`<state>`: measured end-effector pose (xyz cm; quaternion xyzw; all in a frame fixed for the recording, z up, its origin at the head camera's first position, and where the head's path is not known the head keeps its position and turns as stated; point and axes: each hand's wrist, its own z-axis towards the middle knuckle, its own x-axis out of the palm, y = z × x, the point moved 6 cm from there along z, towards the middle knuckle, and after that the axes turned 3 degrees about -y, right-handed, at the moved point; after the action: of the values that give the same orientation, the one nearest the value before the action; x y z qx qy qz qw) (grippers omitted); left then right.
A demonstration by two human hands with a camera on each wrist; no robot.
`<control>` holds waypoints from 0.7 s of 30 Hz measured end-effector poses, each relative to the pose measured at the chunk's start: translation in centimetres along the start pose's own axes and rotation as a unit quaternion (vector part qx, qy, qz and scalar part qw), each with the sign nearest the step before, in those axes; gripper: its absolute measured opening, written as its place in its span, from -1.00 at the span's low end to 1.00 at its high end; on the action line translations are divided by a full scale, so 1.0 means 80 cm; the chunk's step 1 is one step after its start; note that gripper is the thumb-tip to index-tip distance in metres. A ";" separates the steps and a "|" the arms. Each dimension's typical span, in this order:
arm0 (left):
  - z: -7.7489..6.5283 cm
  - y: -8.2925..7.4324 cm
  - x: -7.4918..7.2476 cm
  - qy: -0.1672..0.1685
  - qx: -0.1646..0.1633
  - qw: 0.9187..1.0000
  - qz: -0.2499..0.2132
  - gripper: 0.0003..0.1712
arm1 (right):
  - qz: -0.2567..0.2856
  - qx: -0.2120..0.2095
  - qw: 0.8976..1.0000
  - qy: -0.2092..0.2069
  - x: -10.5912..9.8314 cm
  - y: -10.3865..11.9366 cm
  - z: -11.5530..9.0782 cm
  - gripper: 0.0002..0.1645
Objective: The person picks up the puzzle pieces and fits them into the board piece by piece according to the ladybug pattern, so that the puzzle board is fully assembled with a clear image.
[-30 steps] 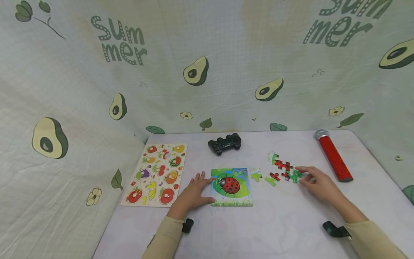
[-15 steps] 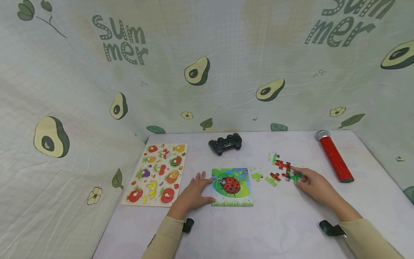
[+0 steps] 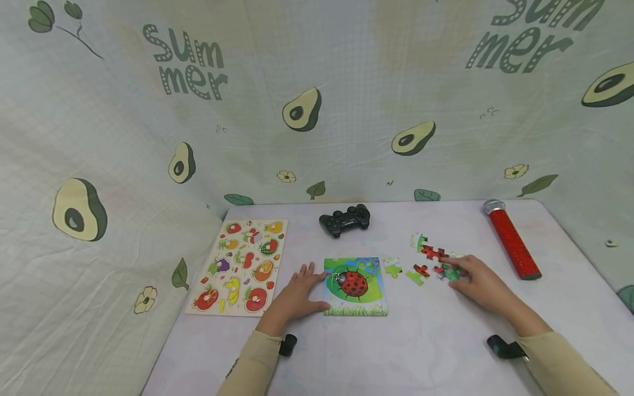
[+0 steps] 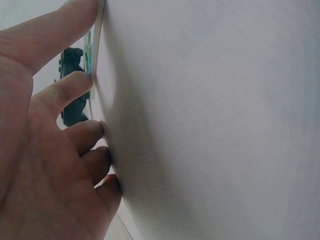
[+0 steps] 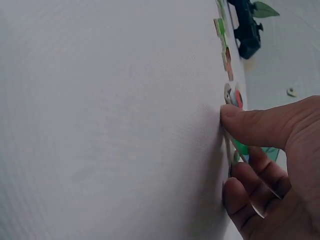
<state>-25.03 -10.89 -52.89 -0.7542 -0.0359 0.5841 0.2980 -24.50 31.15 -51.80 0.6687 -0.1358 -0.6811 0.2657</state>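
Observation:
A square ladybug puzzle board point(image 3: 354, 286) lies flat at the middle of the table. At its left edge is my left hand point(image 3: 297, 294), fingers spread, with the thumb and index fingertips touching the board. To the right, my right hand point(image 3: 482, 283) pinches a green jigsaw piece point(image 3: 452, 271) between thumb and index finger. In the right wrist view the thumb presses the near edge of that green piece point(image 5: 241, 148). Just beyond the fingertips lies a red jigsaw piece point(image 3: 433, 253). A green-and-white piece point(image 3: 393, 268) and a green-and-red piece point(image 3: 416, 275) lie between board and hand.
A fruit-picture board point(image 3: 240, 269) lies at the left. Behind the ladybug board sits a black game controller point(image 3: 345, 220). A red microphone point(image 3: 514, 242) rests at the far right. Another jigsaw piece point(image 3: 418, 241) lies behind the red one. A printed cloth hangs at the back.
My right hand has shifted slightly left, its index finger coming closer to the red piece. The green piece it holds has moved a little and looks blurred. My left hand stays put.

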 end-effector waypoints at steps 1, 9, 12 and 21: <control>0.000 0.000 0.000 0.001 0.000 1.000 0.001 -0.06 | 0.002 0.001 1.000 0.002 0.000 0.000 0.000 -0.32; 0.001 0.002 0.002 0.001 -0.001 1.000 0.002 -0.06 | 0.005 -0.007 1.000 -0.010 -0.001 0.003 0.001 -0.47; 0.001 0.002 0.002 0.000 0.000 1.000 0.003 -0.05 | 0.014 -0.004 1.000 -0.012 -0.001 0.003 0.001 -0.51; 0.001 0.002 0.002 0.000 -0.002 1.000 0.002 -0.06 | 0.026 0.003 1.000 -0.002 0.000 0.006 0.003 -0.40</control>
<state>-25.08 -10.94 -53.10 -0.7549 -0.0358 0.5843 0.2957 -24.68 30.70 -51.49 0.6641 -0.1563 -0.6750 0.2811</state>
